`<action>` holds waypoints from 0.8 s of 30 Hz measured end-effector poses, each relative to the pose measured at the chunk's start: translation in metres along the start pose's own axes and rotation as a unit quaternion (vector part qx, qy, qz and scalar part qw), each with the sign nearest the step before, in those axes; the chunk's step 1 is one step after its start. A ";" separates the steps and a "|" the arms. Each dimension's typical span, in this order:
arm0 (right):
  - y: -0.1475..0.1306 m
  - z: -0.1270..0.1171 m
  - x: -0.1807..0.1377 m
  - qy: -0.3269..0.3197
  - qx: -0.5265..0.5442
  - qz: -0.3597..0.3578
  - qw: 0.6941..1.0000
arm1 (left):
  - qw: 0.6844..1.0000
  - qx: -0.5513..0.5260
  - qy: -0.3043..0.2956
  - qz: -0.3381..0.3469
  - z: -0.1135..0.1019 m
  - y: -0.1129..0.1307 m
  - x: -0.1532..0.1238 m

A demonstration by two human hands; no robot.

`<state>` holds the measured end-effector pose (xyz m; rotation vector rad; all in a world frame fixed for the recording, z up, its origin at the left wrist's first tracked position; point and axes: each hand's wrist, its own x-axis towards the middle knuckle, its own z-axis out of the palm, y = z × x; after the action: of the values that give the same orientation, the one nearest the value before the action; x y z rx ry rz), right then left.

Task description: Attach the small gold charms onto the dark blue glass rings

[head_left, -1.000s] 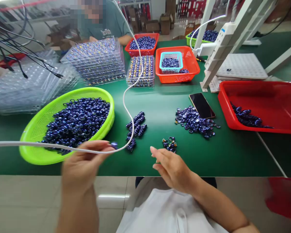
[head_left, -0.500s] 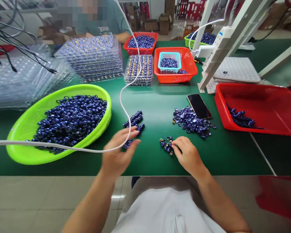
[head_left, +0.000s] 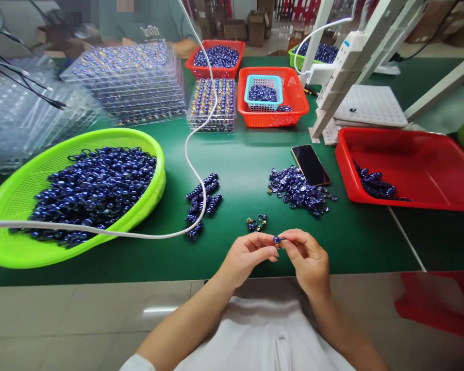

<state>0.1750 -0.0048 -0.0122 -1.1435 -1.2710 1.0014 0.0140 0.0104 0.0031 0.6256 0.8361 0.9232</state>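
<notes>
My left hand (head_left: 246, 256) and my right hand (head_left: 307, 259) meet at the front edge of the green table (head_left: 247, 154), fingers pinched together on one small blue bead piece (head_left: 277, 240). Just beyond them lies a tiny cluster of blue and gold pieces (head_left: 257, 223). Short stacked rows of blue beads (head_left: 201, 202) lie to the left of it, and a loose pile of blue beads (head_left: 297, 188) to the right.
A lime green basket (head_left: 7, 206) full of blue beads sits at left, with a white cable (head_left: 147, 236) draped over it. A phone (head_left: 310, 164), a red tray (head_left: 410, 154), orange baskets (head_left: 294, 98) and stacked clear trays (head_left: 131, 82) stand further back. Another person sits across the table.
My left hand left the stacked bead rows and came to the middle. My right hand lifted off the small cluster with a piece. Both hands now pinch it together.
</notes>
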 end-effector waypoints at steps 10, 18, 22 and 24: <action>-0.006 -0.003 0.003 -0.069 0.124 -0.077 0.987 | 1.000 0.022 -0.014 -0.012 -0.002 0.008 -0.002; -0.014 -0.008 0.012 -0.182 -0.093 -0.173 0.963 | 0.978 0.190 0.028 0.080 0.006 0.022 -0.015; -0.011 -0.005 0.011 -0.150 -0.131 -0.227 0.953 | 0.975 0.195 0.044 0.098 0.005 0.019 -0.015; -0.008 -0.005 0.008 -0.131 -0.140 -0.229 0.954 | 0.974 0.191 0.060 0.102 0.003 0.017 -0.015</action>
<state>0.1801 0.0014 -0.0023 -0.8752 -1.8371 0.6488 0.0044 0.0044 0.0229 1.0111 1.0850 0.9999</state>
